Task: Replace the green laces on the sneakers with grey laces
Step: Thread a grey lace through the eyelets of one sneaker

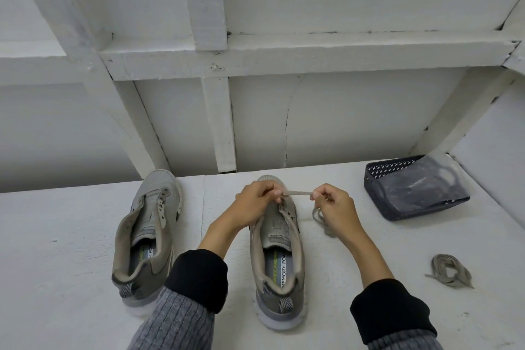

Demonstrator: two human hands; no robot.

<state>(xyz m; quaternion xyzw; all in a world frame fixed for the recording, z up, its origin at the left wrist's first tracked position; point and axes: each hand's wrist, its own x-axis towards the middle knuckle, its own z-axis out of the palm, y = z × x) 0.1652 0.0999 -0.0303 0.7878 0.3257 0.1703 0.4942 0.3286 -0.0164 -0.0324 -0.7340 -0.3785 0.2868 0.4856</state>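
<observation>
**Grey lace stretched taut over the right-hand sneaker**

Nearest the camera, 2 grey ribbed sleeves with black cuffs are seen reaching forward across the white table [71, 236]. Between them, the right-hand sneaker [277, 264] is set heel-first toward the viewer, its insole lettering on show. Off to the right, a loose bundle of grey lace [450, 270] is left lying on the table, well apart from both hands.

Further in, the left-hand sneaker [147, 233] is parked beside the left forearm, its eyelets bare, no lace threaded.

Now to the action: over the toe end of the right-hand sneaker, a short stretch of grey lace [298, 193] is pulled tight between the hands. One end is pinched by the curled fingers of the left hand [255, 202], right at the eyelets; the other is gripped by the right hand [332, 204], just beside the shoe. The slack of that lace is seen trailing down onto the table under the right hand.

Beyond, a dark mesh basket [380, 176] with a clear plastic bag [426, 182] inside is tipped near the white framed wall [255, 60].
</observation>
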